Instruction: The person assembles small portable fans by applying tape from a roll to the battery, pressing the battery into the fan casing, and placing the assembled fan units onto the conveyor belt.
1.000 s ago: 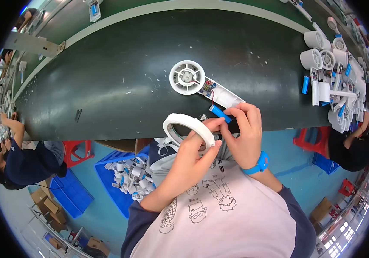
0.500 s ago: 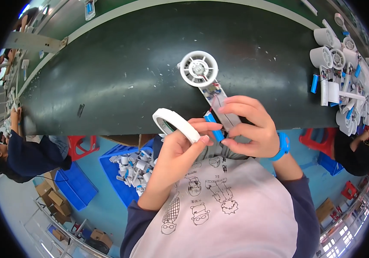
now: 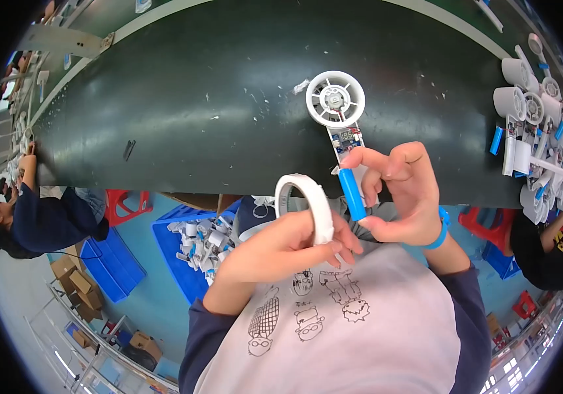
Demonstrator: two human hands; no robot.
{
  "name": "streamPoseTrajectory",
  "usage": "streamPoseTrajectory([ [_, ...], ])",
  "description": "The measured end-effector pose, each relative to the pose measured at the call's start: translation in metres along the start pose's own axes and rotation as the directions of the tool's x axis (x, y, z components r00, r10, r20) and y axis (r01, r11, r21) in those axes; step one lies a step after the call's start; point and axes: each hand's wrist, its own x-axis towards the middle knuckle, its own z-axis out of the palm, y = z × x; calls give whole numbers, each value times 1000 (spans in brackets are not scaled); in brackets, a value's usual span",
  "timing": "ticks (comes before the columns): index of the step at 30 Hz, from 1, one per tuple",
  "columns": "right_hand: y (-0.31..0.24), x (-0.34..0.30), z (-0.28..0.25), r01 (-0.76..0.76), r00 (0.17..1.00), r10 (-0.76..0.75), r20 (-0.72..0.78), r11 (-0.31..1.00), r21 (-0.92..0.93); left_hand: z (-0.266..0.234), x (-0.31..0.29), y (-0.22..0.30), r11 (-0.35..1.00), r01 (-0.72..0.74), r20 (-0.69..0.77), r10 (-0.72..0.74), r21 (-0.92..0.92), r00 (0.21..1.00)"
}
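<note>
A roll of white tape stands on edge in my left hand, whose thumb and fingers close on its lower part. My right hand pinches a blue cylindrical battery lengthwise, index finger near its upper end and thumb at the lower end. Behind the battery lies a white handheld fan, its round head on the table and its handle toward me. A small circuit board with a lit display shows in the open handle. The handle's lower part is mostly hidden by the battery and my right hand.
The dark green table carries a small black object at left and a heap of white fan parts at right. Below its edge is a blue crate of fan parts. Co-workers sit beside red stools on both sides.
My right hand has closed on the battery, which now stands more upright over the handle. My left hand's fingers have left the battery, keeping the tape roll. The board's display is now readable as lit.
</note>
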Motion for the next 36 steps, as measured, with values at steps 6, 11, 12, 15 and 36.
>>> streamPoseTrajectory([
  [6, 5, 0, 7, -10, 1000, 9, 12, 992, 130, 3, 12, 0, 989, 75, 25, -79, 126, 997],
  [11, -25, 6, 5, -178, 982, 187, 21, 961, -211, -1, 10, 2, 930, 12, 10, -17, 368, 1000],
  [12, -27, 5, 6, -178, 982, 187, 20, 961, -213, 0, 9, 4, 920, 2, -2, -2, 391, 1000],
  [15, -29, 3, 8, -174, 984, 179, -9, 940, -294, 1, 7, 1, 922, 3, -22, 6, 387, 1000],
  [36, 28, -41, 51, 164, 844, -287, -452, 942, -293, 19, -22, -25, 989, 6, -370, 49, 148, 928],
])
